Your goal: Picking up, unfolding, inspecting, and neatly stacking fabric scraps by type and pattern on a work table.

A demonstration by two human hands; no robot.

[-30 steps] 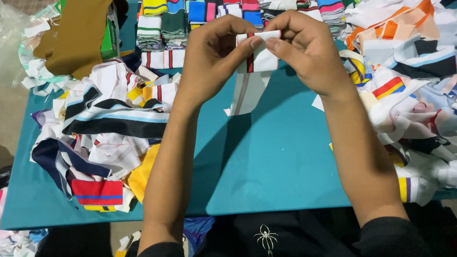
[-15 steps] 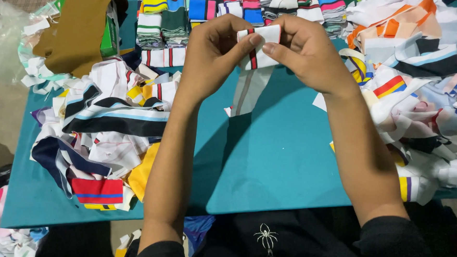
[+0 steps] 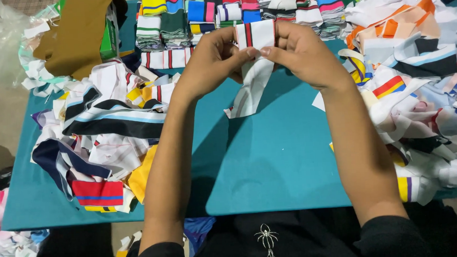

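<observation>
White knit ribbing, striped red and black, is up in the air between both hands right now! The left hand [image 3: 212,59] pinches the striped knit strip [image 3: 255,64] at its upper edge, fingers curled closed on the cloth, and the right hand [image 3: 300,51] meets it from the other side, thumb and fingertips clamped on the same top end. The strip sits above the teal table [image 3: 272,162], near its far middle, with its loose tail drooping and twisting down towards the bare surface without quite lying flat.

Judging by that droop, this piece is light and soft, limp as a ribbon, with some stretch to it; it should not slip much, being ribbed cloth. The folded top edge where both thumbs meet looks like the sensible place to grip, since the tail gives no support at all.

Off to the left, a heap of striped scraps [image 3: 98,135] in navy, white and yellow spreads out. To the right, another tumbled pile of trimmings [image 3: 420,97]. Along the far edge, neat stacks of folded strips [image 3: 243,8] line up in many colours.
</observation>
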